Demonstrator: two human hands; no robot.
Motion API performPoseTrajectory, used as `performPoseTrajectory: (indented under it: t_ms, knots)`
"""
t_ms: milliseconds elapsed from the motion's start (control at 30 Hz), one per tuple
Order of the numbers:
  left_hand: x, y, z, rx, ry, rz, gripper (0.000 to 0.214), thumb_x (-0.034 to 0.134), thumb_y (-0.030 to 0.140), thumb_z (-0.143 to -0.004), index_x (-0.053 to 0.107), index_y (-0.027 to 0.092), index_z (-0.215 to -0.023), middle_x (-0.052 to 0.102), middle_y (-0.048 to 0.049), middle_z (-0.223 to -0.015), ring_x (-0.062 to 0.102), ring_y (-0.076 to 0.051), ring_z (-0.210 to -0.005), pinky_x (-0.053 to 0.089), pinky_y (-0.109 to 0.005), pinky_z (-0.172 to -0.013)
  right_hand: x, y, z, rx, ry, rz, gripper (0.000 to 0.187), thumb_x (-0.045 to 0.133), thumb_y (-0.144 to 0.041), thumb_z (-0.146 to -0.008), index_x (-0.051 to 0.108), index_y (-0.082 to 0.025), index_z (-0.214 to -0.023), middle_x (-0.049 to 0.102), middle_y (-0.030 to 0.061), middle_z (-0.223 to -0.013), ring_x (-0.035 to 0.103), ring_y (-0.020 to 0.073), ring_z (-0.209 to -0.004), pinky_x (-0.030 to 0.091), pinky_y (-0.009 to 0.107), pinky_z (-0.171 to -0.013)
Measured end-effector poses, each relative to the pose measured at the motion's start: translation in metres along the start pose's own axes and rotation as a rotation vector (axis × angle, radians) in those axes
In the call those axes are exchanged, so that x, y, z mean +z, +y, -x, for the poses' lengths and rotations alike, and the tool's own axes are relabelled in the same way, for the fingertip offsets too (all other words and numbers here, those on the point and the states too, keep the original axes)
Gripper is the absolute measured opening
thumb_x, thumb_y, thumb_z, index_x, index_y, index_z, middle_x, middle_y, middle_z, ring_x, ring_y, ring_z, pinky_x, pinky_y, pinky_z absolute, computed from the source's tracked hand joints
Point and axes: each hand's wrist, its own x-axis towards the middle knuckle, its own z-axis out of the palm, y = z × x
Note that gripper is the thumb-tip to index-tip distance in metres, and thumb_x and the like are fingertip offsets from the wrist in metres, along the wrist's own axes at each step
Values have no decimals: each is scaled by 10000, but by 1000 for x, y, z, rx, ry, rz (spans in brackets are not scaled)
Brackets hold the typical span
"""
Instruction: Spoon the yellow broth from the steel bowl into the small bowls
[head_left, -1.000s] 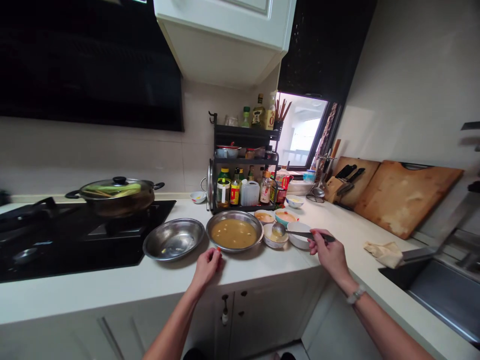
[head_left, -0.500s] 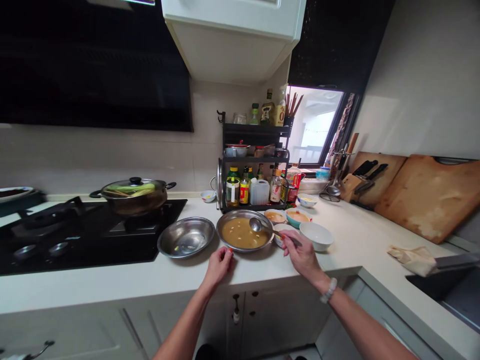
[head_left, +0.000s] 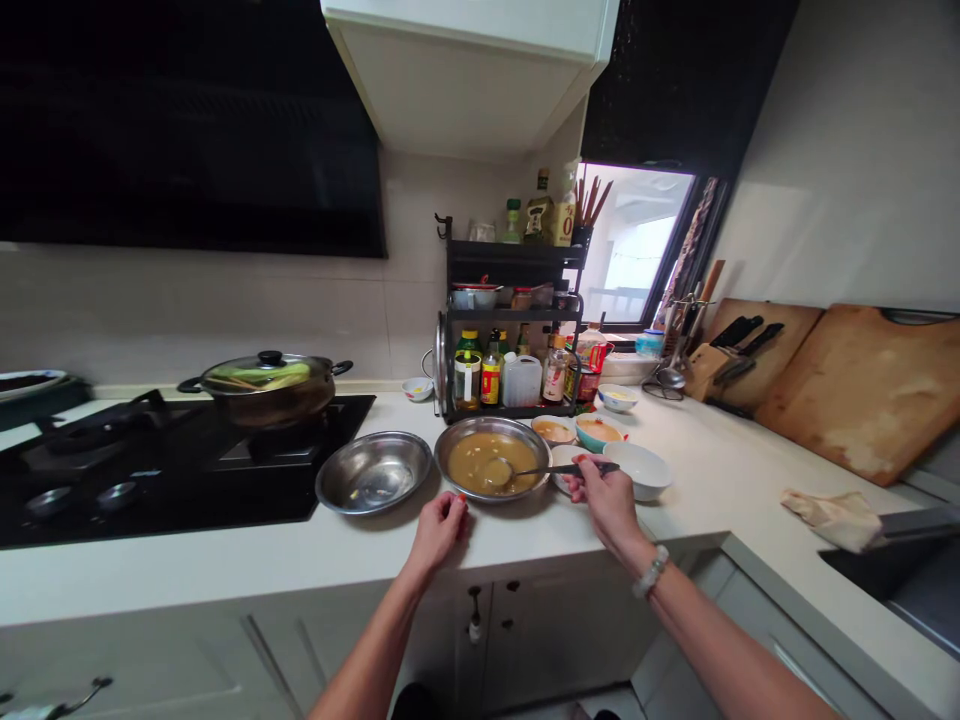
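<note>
My right hand point(head_left: 606, 495) is closed round the dark handle of a ladle point(head_left: 540, 470). The ladle's bowl is dipped in yellowish-brown liquid point(head_left: 474, 455) with pale bits in it, inside a round metal basin point(head_left: 444, 478). Fingers curled, my left hand point(head_left: 441, 525) pinches the near-left rim of that basin; the fingertips are partly hidden. A second metal basin point(head_left: 337, 490) stands to the left with a little clear liquid and small bits at its bottom. Right of the filled basin are a white bowl point(head_left: 639, 470), a partly hidden bowl point(head_left: 564, 458) and two bowls of orange-brown liquid point(head_left: 553, 431) point(head_left: 600, 430).
A lidded pot point(head_left: 266, 395) sits on the black gas stove point(head_left: 292, 500) at left. Behind the basins stands a black rack point(head_left: 517, 315) of bottles. A knife block point(head_left: 709, 370), cutting boards point(head_left: 855, 390) and a cloth point(head_left: 836, 515) lie right. A white cabinet point(head_left: 465, 90) hangs overhead.
The ladle has gone from just above the liquid down into it, its bowl shifting left and lower. My right hand turned slightly with the handle; my left hand stayed at the rim.
</note>
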Motion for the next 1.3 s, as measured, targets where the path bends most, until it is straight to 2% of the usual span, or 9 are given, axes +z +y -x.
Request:
performPoseTrajectory:
  t_ms: [233,367,467,667,933,1033,1133,1300]
  knots:
    - [0,-1,-1,-7,9,42,463,553,616,-755,479,184,-604,477,51,-464,441,-94,-405,369,-212,-421,-4,-15,-2,17,53,-87,348,750,-444,-598,604,-161,-736,610,17,-487,532,132,-396,411,208,-322]
    - [1,1,-1,-25,13,70,483,564,638,-731,467,185,-590,476,51,-463,433,-88,-396,364,-211,-414,-12,-24,-6,42,77,-118,315,758,-386,-582,614,-144,-722,600,18,-483,567,145,-437,401,190,-323]
    - [1,1,-1,-30,21,85,488,574,643,-717,470,183,-591,478,50,-463,429,-86,-395,359,-209,-409,-23,-33,-10,31,89,-127,270,747,-338,-590,607,-144,-716,580,5,-472,591,150,-467,395,175,-332]
    - [1,5,0,-43,36,78,482,579,642,-708,485,182,-596,480,49,-470,442,-94,-397,387,-222,-415,-52,-50,-21,-32,155,-124,281,742,-318,-575,603,-130,-731,596,12,-511,550,112,-424,393,166,-341]
    - [-1,3,1,-34,28,67,464,572,620,-730,498,179,-604,489,47,-477,439,-93,-413,386,-218,-431,-84,-54,-26,-144,243,21,325,735,-375,-590,597,-131,-754,593,17,-508,562,135,-429,407,192,-335]
    - [-2,2,1,-30,22,50,457,565,611,-741,509,177,-613,492,44,-480,445,-96,-421,393,-221,-439,-91,-50,-21,-212,200,176,367,702,-465,-650,598,-142,-788,576,3,-492,541,140,-398,434,229,-344]
    - [-2,3,2,-26,21,42,454,561,609,-744,510,177,-615,495,43,-481,446,-97,-419,388,-221,-439,-97,-45,-13,-335,104,375,368,628,-512,-745,608,-158,-842,564,-13,-486,530,140,-376,451,249,-367]
    - [-1,4,2,-31,22,44,451,558,611,-741,495,185,-608,490,48,-472,450,-101,-410,386,-224,-438,-98,-44,6,-568,-87,538,277,573,-426,-835,657,-176,-919,612,16,-633,563,132,-459,474,248,-420]
